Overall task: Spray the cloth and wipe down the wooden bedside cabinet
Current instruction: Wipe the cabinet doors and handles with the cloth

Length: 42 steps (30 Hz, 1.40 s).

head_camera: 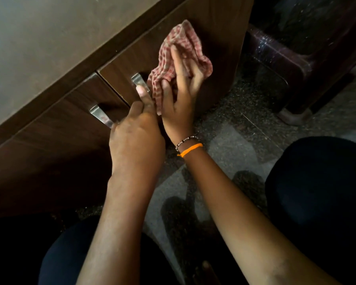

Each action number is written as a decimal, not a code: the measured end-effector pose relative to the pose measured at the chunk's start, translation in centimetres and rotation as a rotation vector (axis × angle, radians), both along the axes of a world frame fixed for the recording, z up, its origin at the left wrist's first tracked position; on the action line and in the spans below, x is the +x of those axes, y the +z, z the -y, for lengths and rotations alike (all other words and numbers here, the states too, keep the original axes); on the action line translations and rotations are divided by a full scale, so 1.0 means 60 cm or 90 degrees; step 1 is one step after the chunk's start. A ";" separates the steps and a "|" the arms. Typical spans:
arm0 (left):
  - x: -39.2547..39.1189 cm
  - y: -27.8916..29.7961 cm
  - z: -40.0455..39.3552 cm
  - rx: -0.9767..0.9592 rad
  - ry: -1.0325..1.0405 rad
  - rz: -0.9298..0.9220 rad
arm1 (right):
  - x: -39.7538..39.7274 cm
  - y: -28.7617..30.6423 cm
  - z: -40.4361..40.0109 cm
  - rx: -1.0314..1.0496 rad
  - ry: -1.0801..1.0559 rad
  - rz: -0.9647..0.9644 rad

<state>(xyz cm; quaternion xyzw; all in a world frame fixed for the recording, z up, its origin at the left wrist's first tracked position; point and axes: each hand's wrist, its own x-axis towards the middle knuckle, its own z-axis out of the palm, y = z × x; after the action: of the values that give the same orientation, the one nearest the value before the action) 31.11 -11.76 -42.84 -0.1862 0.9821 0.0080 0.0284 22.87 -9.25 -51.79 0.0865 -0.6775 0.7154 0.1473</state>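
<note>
Both forearms come up from the bottom edge, bare, over dark-clothed knees that are mostly lost in shadow. Left hand [137,138] reaches forward, back of hand to camera, one finger extended onto the nearer-right metal handle [140,82]; other fingers curled under and hidden, so cannot tell if it grips anything. Right hand [182,89] is tilted up with fingers [176,58] spread fairly flat, pressing the red-checked cloth [180,56] against the front of the wooden bedside cabinet [56,128]; thumb side pinches a bunched lower fold of the cloth. Cloth is crumpled, sits on the right-hand door panel, just right of the handle and touching the left hand's fingertip area. Right wrist carries two bands: one beaded bracelet [187,139] and one orange thread [190,149]. Counts: two hands, one cloth, two metal handles, the second handle [101,116] lower left on the neighbouring panel with its lower end behind the left hand. Cabinet top shows as a pale slab upper left, cut off by the frame. Speckled stone floor [240,124] below. Dark glossy furniture [275,58] upper right is cut off and hard to identify. Motion blur softens the right hand's fingers.
</note>
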 end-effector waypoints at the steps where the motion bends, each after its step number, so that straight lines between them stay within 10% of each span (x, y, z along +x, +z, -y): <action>1: -0.001 0.003 -0.001 0.006 0.003 0.003 | -0.002 -0.005 -0.003 0.013 -0.006 -0.006; 15: 0.000 -0.010 -0.003 -0.038 -0.007 -0.028 | -0.034 -0.244 -0.011 -0.113 0.053 0.569; 29: -0.016 0.022 0.002 0.045 0.054 -0.019 | -0.013 0.052 0.005 -0.014 -0.026 -0.053; 42: -0.007 0.004 -0.004 0.018 0.029 -0.075 | -0.097 -0.165 -0.033 -0.047 -0.115 0.290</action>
<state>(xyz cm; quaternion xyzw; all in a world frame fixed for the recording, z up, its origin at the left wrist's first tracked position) 30.67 -11.54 -42.62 -0.2070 0.9774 0.0337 -0.0270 17.07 -7.30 -61.67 -0.1436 -0.6716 0.7246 0.0569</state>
